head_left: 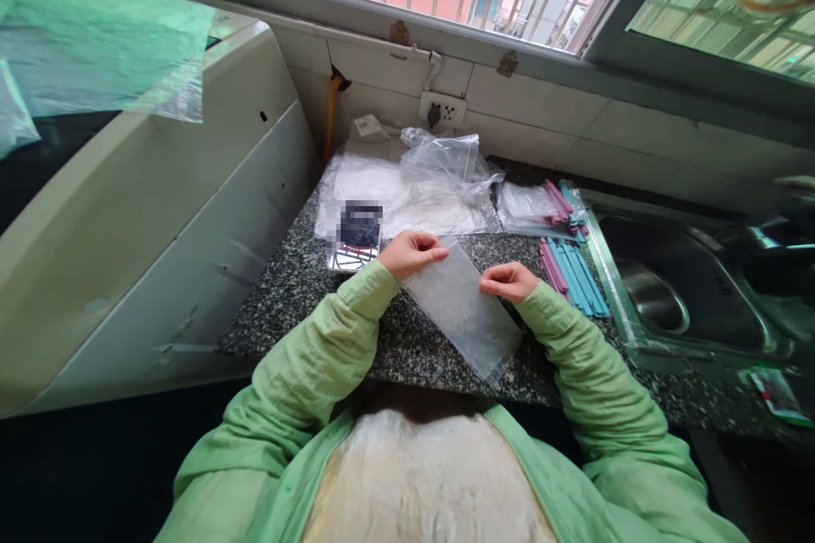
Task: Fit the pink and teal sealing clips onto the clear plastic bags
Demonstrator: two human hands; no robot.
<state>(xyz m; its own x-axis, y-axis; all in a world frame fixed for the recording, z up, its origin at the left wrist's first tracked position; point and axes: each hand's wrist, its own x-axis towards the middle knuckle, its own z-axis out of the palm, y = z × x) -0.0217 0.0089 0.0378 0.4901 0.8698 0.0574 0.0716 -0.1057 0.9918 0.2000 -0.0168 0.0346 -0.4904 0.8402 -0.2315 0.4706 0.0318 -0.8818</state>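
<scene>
A clear, frosted plastic bag lies slantwise over the speckled counter, its lower corner close to the front edge. My left hand pinches the bag at its upper end, thumb pressed toward the fingers. At the bag's right edge, my right hand is closed, fingertips together on the plastic. Right of that hand lie blue sealing clips and pink sealing clips side by side. A phone, partly blurred out, rests just left of my left hand.
Behind my hands is a pile of clear plastic bags. A smaller pack with pink and blue clips lies beside it. The steel sink borders the counter on the right. A pale appliance stands left; a wall socket is behind.
</scene>
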